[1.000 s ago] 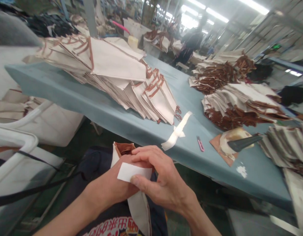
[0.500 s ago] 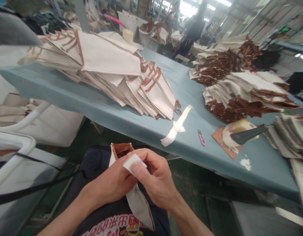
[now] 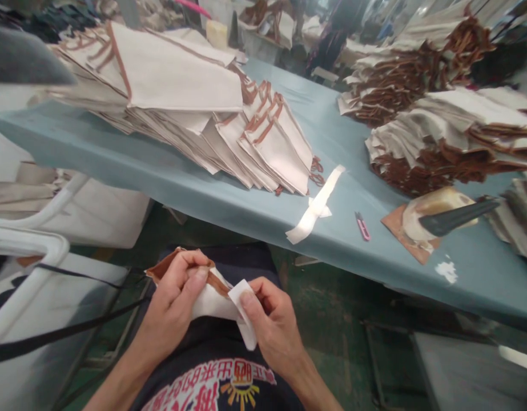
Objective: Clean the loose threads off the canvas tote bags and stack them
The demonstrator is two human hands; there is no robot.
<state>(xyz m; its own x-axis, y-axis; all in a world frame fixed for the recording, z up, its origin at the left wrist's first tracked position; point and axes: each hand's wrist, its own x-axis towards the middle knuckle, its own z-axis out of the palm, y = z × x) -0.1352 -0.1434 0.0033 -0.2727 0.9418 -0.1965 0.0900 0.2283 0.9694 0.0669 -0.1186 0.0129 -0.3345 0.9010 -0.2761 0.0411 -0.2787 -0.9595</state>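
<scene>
Over my lap, my left hand [image 3: 180, 294] pinches the edge of a cream fabric piece with brown trim [image 3: 214, 299], perhaps a bag. Its brown inner side shows beyond my fingers at the left. My right hand [image 3: 269, 319] is closed, with the thumb pressing a small white strip [image 3: 242, 311] flat against the fingers. The strip lies against the right end of the fabric piece; whether my right fingers also grip the fabric is hidden. On the table nearby are white tape strips [image 3: 317, 205] stuck crosswise and pink thread snips [image 3: 362, 226].
A blue-covered table [image 3: 254, 222] stretches across in front. It bears a stack of cream pieces [image 3: 181, 80], brown-edged bundles [image 3: 451, 137], and a glue pot with a dark-handled brush [image 3: 438, 217] on a brown board. White bins [image 3: 27, 245] stand at the left.
My hands have moved apart. The left has shifted left along the fabric piece, stretching its trimmed edge between them, while the right keeps the white strip. The view has tilted slightly down.
</scene>
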